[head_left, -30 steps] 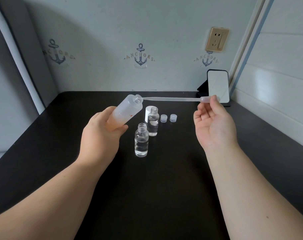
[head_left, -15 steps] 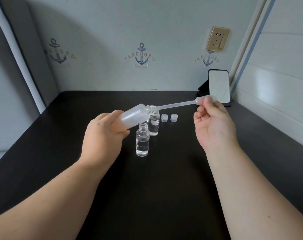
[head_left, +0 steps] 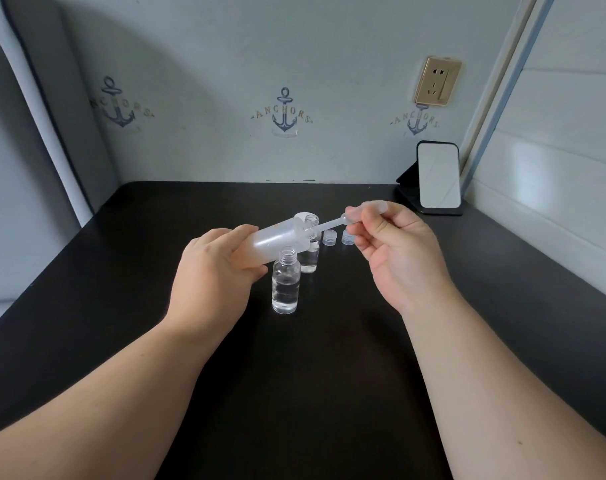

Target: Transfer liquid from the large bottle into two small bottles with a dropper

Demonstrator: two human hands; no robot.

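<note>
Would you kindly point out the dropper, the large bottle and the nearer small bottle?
dropper point(head_left: 331, 224), head view, on its stem.
large bottle point(head_left: 277, 239), head view, on its body.
nearer small bottle point(head_left: 286, 285), head view, on its body.

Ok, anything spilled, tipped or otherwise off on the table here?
Nothing stands out. The large bottle is tilted, but the left hand holds it while the right hand feeds the dropper into its neck. Both small bottles stand upright, uncapped; no liquid shows on the table.

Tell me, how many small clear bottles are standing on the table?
2: the near small bottle stands open right of the left hand; the far small bottle stands behind it, partly hidden by the large bottle.
</note>
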